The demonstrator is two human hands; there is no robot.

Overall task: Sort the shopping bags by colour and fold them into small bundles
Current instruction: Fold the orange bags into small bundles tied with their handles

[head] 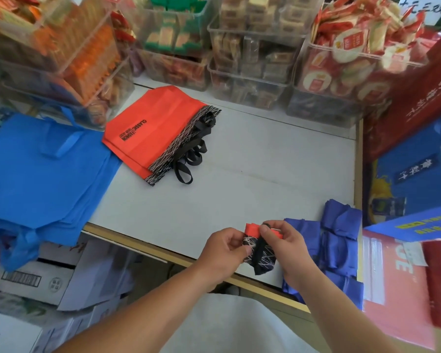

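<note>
Over the front edge of the white desk [265, 161], both hands hold a small folded bundle of red-orange fabric with a black, white-scratched band [261, 253]. The left hand [223, 252] pinches the bundle's left side, thumb on the patterned black part, so its grip is narrow and closed on the bundle. The right hand [289, 250] curls its fingers over the top and right side, and its grip likewise holds the bundle.

Further back, left of the desk's centre, lies a flat stack of red-orange fabric shopping bags [150, 133] with black lettering and the same scratched black band along one edge. Their black strap handles [192, 151] spill loosely onto the desk to the right. Just beside that stack's left corner, a pile of bright blue fabric bags [43, 174] lies flat and hangs over the desk's front edge. At the desk's right end, just beside the right hand, sit folded bundles of dark blue fabric bags [339, 240], packed one against another.

Clear plastic bins of packaged snacks [252, 52] line the back of the desk. Red and blue printed cartons [415, 138] stand at the right, and white cardboard boxes [43, 278] sit below the desk on the left.
</note>
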